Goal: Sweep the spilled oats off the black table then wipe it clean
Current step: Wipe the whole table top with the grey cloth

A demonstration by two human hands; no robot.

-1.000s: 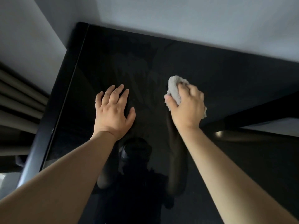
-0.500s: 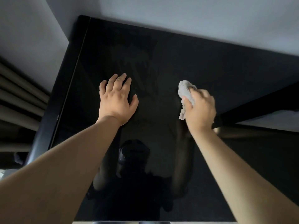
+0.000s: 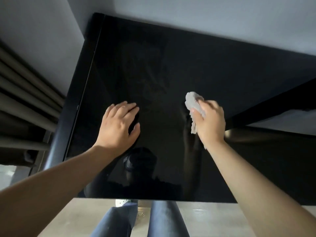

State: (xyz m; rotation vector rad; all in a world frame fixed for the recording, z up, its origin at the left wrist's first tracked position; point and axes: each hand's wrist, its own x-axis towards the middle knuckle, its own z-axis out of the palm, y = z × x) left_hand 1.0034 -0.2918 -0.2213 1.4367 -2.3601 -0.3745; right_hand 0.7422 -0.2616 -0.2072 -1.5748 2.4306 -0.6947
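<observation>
Now the right hand [image 3: 211, 123] is squeezing a grey cloth [image 3: 195, 105] on the black table [image 3: 222, 69]. It looks soft, light and squishy, so bunching it works best. The left hand [image 3: 118, 125] is lying open and flat. No oats are showing.

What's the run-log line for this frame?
phase: wiping | left hand: flat on black table | right hand: gripping cloth | oats: none visible

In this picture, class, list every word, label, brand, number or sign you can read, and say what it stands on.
None: no readable text appears on the black table, the grey cloth in the right hand, the flat left hand or the wall.
</observation>
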